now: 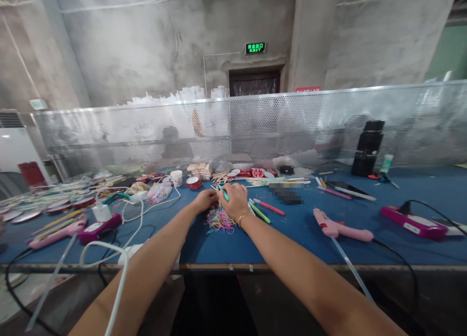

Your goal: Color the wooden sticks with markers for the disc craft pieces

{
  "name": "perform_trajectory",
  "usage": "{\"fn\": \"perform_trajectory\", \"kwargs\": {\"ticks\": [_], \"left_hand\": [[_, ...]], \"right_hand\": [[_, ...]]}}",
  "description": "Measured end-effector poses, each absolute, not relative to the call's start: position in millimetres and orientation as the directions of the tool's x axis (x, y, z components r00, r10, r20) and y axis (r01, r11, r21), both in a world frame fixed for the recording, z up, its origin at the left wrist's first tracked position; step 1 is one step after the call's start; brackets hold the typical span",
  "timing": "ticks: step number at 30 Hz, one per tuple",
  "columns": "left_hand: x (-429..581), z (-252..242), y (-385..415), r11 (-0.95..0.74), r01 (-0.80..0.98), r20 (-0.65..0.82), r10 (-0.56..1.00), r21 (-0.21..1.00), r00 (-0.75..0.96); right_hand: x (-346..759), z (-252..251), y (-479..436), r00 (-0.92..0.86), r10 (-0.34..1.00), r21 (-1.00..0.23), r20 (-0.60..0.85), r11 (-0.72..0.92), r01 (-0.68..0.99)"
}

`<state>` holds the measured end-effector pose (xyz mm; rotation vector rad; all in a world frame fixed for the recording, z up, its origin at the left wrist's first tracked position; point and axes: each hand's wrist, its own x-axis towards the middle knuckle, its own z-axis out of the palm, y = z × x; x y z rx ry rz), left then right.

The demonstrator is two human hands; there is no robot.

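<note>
Both hands meet over the blue table (204, 251), just beyond a loose pile of thin multicoloured strands (221, 221). My right hand (235, 200), with a gold bracelet at the wrist, is closed around a teal tool (225, 194). Close beside it on the left, my left hand (207, 200) has its fingers pinched together near the tool's tip; what they hold is too small to make out. Right of my right hand lie a green marker (260, 213) and a pink marker (270, 207).
A pink glue gun (341, 227) and a purple power strip (414, 222) lie on the right. Another pink glue gun (58, 232), a purple block (100, 228) and white cable (140, 217) are left. Behind stand a paper cup (176, 178), a red tape roll (193, 183) and a black bottle (368, 149).
</note>
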<state>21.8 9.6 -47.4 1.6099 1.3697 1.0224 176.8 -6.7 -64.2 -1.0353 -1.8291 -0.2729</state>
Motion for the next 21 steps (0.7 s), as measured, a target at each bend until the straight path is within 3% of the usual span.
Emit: {"fn": "perform_trajectory", "kwargs": {"ticks": [21], "left_hand": [[22.2, -49.3, 11.4, -0.117, 0.363, 0.096, 0.993, 0.924, 0.074]], "right_hand": [[176.1, -63.4, -8.4, -0.192, 0.506, -0.247, 0.841, 0.674, 0.696]]}}
